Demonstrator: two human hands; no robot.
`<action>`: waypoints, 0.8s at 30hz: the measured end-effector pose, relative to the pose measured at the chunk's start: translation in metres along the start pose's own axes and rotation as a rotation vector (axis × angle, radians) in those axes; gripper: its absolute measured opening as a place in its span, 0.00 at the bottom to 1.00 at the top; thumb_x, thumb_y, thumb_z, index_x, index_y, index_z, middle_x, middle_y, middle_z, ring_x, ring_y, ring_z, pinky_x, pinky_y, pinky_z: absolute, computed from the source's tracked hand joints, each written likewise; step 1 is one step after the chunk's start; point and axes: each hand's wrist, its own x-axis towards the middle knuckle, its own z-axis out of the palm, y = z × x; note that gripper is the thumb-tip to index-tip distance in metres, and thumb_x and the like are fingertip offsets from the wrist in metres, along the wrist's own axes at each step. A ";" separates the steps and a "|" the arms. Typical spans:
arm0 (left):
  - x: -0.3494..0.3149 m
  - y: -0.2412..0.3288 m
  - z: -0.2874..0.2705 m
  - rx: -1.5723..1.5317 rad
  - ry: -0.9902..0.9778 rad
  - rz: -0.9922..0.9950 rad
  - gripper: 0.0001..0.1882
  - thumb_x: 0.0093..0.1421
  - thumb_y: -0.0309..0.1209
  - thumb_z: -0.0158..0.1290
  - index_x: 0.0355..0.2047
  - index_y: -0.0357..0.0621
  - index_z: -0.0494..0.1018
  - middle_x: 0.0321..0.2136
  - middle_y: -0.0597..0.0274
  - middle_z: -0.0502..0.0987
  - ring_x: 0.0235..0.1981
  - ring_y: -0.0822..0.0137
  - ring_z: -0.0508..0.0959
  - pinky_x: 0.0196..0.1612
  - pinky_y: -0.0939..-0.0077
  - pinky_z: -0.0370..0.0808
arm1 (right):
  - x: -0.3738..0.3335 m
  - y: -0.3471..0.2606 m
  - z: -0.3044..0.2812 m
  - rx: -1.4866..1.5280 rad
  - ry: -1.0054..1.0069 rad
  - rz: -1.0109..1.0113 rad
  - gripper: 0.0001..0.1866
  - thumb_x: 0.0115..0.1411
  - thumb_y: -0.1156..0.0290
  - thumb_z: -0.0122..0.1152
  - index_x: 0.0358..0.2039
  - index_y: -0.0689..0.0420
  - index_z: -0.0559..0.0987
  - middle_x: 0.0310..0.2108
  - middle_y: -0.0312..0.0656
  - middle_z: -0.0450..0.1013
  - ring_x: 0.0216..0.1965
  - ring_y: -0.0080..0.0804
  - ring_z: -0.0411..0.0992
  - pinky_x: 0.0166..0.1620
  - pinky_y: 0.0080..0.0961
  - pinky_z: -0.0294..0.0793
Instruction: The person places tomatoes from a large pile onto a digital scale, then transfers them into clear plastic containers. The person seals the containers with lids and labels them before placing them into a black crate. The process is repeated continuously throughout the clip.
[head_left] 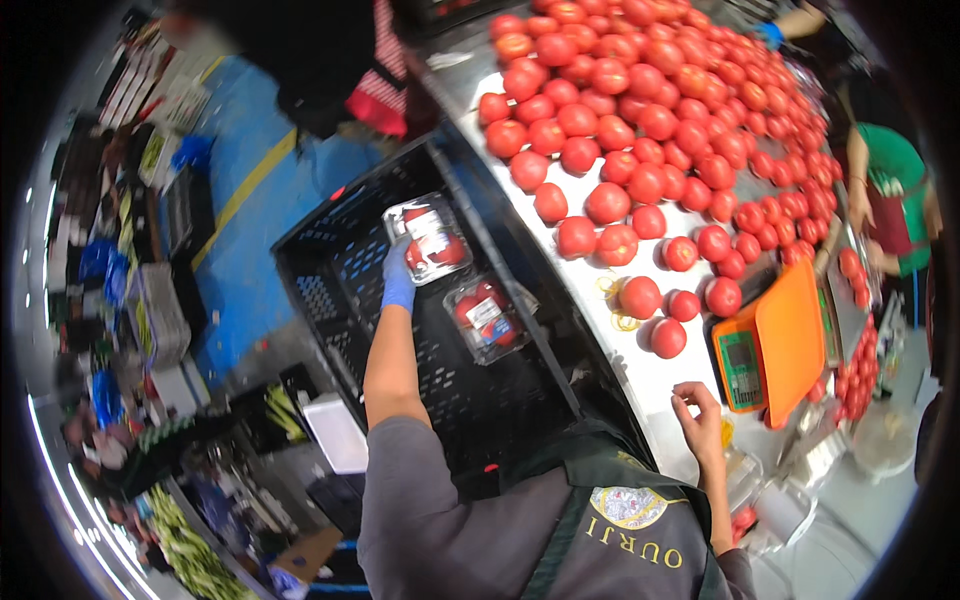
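Note:
In a blue glove, my left hand point(398, 275) grips the side of a clear plastic box of tomatoes point(430, 240) inside a black plastic crate point(318, 298). A second clear box of tomatoes point(487, 318), with a white label, lies beside it in the crate. My right hand point(700, 420) is bare and hovers at or rests on the near edge of the metal table point(655, 400); which of these I cannot tell. Its fingers are loosely bent and apart, with nothing visible in them. Several loose tomatoes point(668, 338) lie just beyond it.
A large heap of tomatoes point(650, 100) covers the table's far side. Right of my right hand stands a scale with an orange tray point(790, 325). A person in dark clothes point(300, 50) stands beyond the crate. Another person's hand point(862, 210) shows at the far right, near a green container point(895, 160).

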 end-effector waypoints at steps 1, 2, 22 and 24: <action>0.019 -0.007 0.001 -0.043 -0.011 -0.082 0.18 0.57 0.35 0.57 0.45 0.38 0.74 0.41 0.57 0.78 0.38 0.64 0.78 0.42 0.68 0.76 | -0.006 0.004 0.000 -0.022 0.005 -0.007 0.06 0.56 0.77 0.61 0.35 0.62 0.77 0.32 0.39 0.74 0.32 0.26 0.72 0.38 0.22 0.72; 0.029 -0.020 -0.005 -0.077 -0.037 -0.032 0.18 0.58 0.36 0.57 0.44 0.38 0.74 0.39 0.56 0.78 0.39 0.63 0.78 0.41 0.67 0.76 | -0.010 0.016 -0.001 -0.015 0.001 0.044 0.06 0.56 0.76 0.61 0.35 0.61 0.77 0.33 0.41 0.74 0.33 0.29 0.73 0.38 0.24 0.73; -0.168 -0.082 0.095 1.428 -0.482 0.471 0.37 0.59 0.47 0.54 0.60 0.33 0.61 0.56 0.45 0.67 0.53 0.53 0.70 0.54 0.62 0.70 | -0.309 0.300 -0.091 0.349 1.527 0.934 0.14 0.62 0.64 0.54 0.30 0.61 0.81 0.23 0.43 0.76 0.27 0.28 0.73 0.33 0.30 0.73; -0.228 -0.107 0.139 1.389 -0.617 0.610 0.37 0.59 0.46 0.54 0.60 0.33 0.60 0.57 0.45 0.67 0.53 0.53 0.70 0.54 0.62 0.70 | -0.384 0.334 -0.120 0.098 1.915 1.016 0.16 0.63 0.62 0.52 0.30 0.60 0.81 0.24 0.46 0.77 0.28 0.36 0.75 0.36 0.34 0.73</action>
